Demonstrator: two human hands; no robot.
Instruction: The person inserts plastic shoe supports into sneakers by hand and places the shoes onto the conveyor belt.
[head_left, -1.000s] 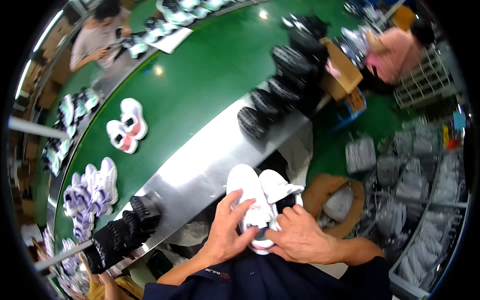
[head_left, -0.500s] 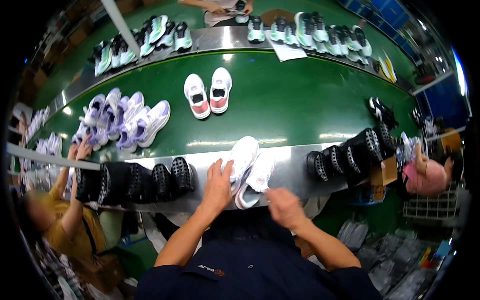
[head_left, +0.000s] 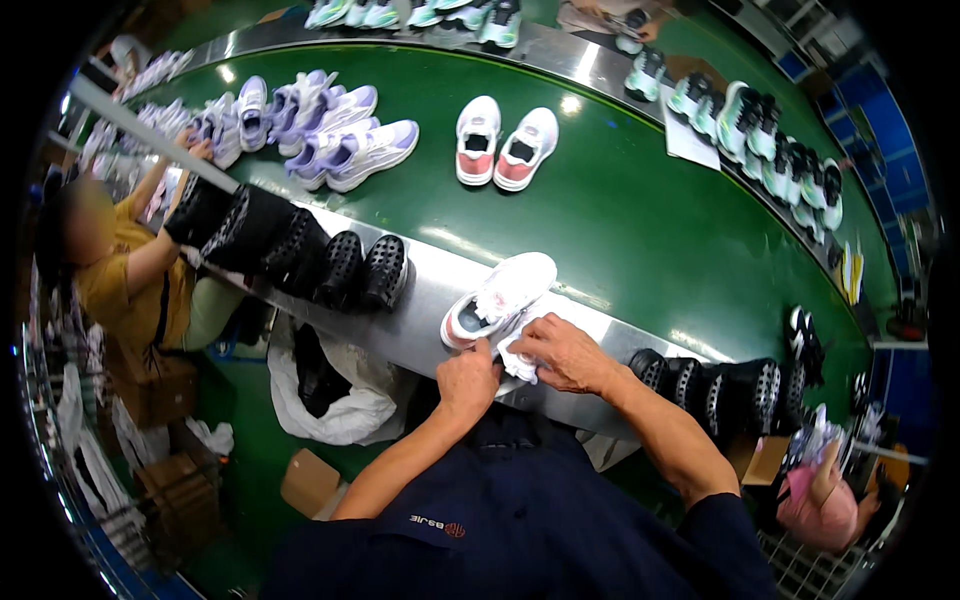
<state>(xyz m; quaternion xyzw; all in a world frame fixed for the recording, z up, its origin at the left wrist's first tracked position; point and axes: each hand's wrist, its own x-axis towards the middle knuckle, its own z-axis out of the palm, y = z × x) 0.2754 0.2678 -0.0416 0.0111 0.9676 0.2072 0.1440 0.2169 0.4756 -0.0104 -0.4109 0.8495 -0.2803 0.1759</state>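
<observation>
Two white sneakers lie side by side on the steel edge in front of me. The left white sneaker (head_left: 522,274), with a pinkish heel, rests toe away from me, its dark inside showing. Lower and mostly covered by my hands is the right white sneaker (head_left: 516,366). My left hand (head_left: 468,382) is closed at the collar of this right sneaker, thumb and finger pinching its edge. Bent over its tongue and lace area, my right hand (head_left: 568,354) has its fingers curled onto the upper. What exactly the fingertips pinch is hidden.
On the green belt (head_left: 420,210) beyond stand a white-and-pink pair (head_left: 505,145) and several lilac-and-white sneakers (head_left: 345,150). Black perforated shoes (head_left: 340,265) line the steel edge at left, more black shoes (head_left: 715,390) at right. A person in yellow (head_left: 130,270) works at left.
My view has turned right. My right hand has come in onto the right sneaker's upper, and my left hand has moved from the left sneaker to the right one's collar.
</observation>
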